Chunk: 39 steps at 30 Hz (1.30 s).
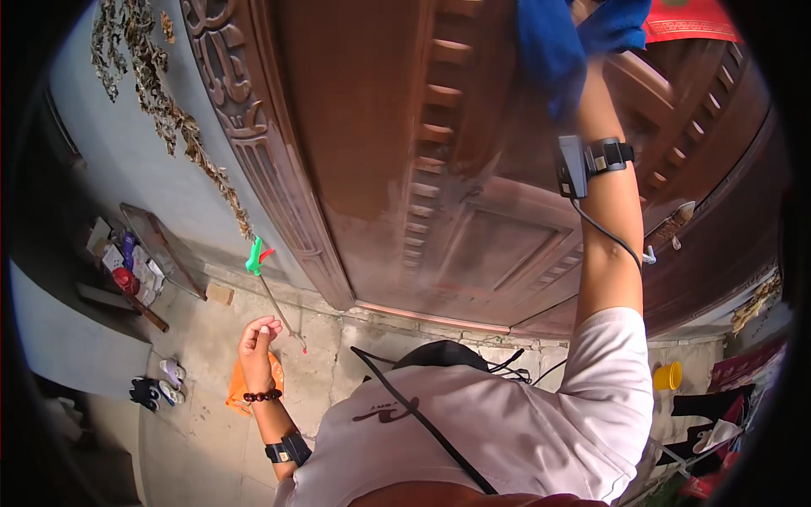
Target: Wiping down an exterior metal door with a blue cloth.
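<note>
A blue cloth (554, 54) is in my right hand (583, 9), raised high at the top of the view against a brown panelled door (374, 158). The cloth hangs over both sides of the hand and hides most of the fingers; it is blurred. My left hand (258, 345) hangs low on the left, holding nothing, its fingers loosely bent and apart. Behind that hand lies an orange bag (277, 371) on the floor. Close by, a pick-up stick with a green handle (255, 256) stands slanted near the wall.
Dried plants (158, 108) hang beside the carved door frame (253, 133). Shoes (158, 386) and a cluttered shelf (133, 266) are at left. A door handle (675, 225) juts near my right elbow. A yellow bucket (667, 376) and hanging clothes (709, 418) are at right.
</note>
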Each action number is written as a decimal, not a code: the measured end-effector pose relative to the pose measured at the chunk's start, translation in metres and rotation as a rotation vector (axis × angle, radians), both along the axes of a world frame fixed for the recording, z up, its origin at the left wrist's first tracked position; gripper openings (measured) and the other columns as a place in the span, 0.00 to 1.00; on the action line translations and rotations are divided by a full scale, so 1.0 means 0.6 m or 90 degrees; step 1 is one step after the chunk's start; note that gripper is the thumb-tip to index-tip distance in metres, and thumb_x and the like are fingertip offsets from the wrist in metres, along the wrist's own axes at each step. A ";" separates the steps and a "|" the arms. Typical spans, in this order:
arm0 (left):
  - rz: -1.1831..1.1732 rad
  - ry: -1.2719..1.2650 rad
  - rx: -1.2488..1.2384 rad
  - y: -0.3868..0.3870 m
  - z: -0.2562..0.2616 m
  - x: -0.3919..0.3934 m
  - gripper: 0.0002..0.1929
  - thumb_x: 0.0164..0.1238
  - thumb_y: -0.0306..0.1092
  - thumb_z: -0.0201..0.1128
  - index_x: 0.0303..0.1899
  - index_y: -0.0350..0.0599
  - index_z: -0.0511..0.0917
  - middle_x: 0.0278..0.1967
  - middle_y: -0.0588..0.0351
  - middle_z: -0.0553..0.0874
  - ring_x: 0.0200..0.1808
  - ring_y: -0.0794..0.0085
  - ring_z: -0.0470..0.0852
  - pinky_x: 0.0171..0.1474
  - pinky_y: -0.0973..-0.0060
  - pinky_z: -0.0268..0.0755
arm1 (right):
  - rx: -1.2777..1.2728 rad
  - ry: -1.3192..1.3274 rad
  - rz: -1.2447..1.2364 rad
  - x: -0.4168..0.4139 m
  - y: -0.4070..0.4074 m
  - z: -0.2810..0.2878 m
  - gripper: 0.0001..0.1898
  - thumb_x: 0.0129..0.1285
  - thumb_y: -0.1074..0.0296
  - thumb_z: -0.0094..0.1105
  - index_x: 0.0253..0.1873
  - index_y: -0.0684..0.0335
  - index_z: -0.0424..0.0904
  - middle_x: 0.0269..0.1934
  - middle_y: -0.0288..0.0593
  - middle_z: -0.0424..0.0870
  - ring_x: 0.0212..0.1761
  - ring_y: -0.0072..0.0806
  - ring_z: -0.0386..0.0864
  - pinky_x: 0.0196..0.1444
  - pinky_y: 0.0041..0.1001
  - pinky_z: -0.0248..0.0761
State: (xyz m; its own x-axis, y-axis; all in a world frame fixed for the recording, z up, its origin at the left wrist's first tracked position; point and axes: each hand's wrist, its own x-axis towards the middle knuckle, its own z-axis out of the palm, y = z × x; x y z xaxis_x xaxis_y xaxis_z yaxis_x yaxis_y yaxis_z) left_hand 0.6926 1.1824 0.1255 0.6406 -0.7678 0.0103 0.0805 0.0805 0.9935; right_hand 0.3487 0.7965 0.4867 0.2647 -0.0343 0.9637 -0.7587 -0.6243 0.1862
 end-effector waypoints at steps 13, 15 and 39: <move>-0.047 -0.002 0.030 -0.030 -0.014 0.010 0.10 0.77 0.30 0.55 0.50 0.36 0.80 0.43 0.54 0.87 0.46 0.73 0.84 0.54 0.75 0.76 | 0.095 0.089 0.006 -0.077 0.034 -0.301 0.22 0.63 0.58 0.62 0.62 0.49 0.78 0.66 0.48 0.74 0.63 0.52 0.73 0.65 0.45 0.66; -0.054 -0.005 0.030 -0.036 -0.016 0.009 0.10 0.77 0.31 0.55 0.50 0.36 0.80 0.43 0.54 0.86 0.46 0.73 0.85 0.54 0.75 0.76 | -0.022 -0.011 -0.108 -0.088 -0.024 -0.256 0.23 0.64 0.58 0.59 0.64 0.51 0.77 0.69 0.49 0.71 0.59 0.52 0.75 0.65 0.47 0.65; -0.082 0.019 0.092 -0.079 -0.033 -0.017 0.10 0.77 0.31 0.55 0.50 0.37 0.80 0.43 0.53 0.86 0.45 0.72 0.85 0.54 0.75 0.76 | 0.099 -0.387 -0.106 -0.125 -0.022 -0.291 0.22 0.66 0.63 0.55 0.64 0.59 0.75 0.73 0.58 0.58 0.78 0.58 0.48 0.74 0.61 0.35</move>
